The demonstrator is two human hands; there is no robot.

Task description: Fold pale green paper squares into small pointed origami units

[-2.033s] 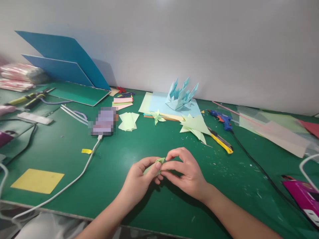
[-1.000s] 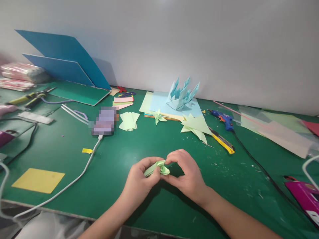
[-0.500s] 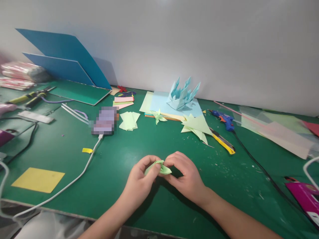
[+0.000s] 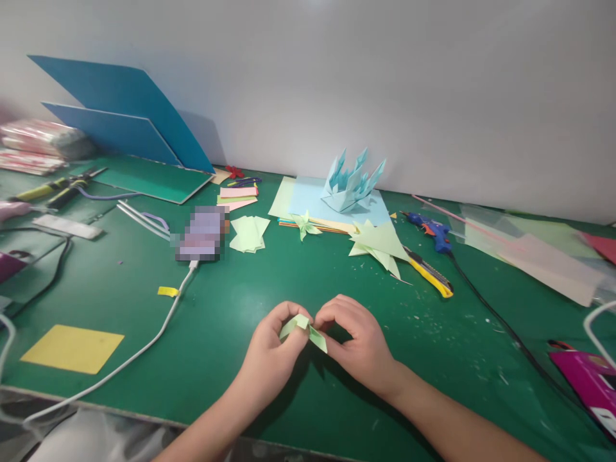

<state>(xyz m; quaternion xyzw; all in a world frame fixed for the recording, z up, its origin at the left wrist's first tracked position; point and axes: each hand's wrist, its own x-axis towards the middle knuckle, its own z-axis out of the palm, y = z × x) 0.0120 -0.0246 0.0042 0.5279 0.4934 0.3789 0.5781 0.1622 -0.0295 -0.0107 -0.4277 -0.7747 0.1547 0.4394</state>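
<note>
A small folded piece of light green paper is held above the green table near its front. My left hand pinches it between thumb and fingers, covering its left part. My right hand has thumb and fingertips closed on the paper's right side. Beyond my hands lie a green paper star flower, a pile of light green paper pieces and larger pointed green paper cut-offs. A spiky light blue folded-paper piece stands farther back on flat sheets.
A yellow utility knife and a blue glue gun lie to the right, with the black cord running forward. On the left are a blurred-out phone on a white cable, a yellow paper sheet and pliers.
The folded green paper has been turned and tilted between my fingers, its right point now angling downward. Both hands stay in nearly the same place.
</note>
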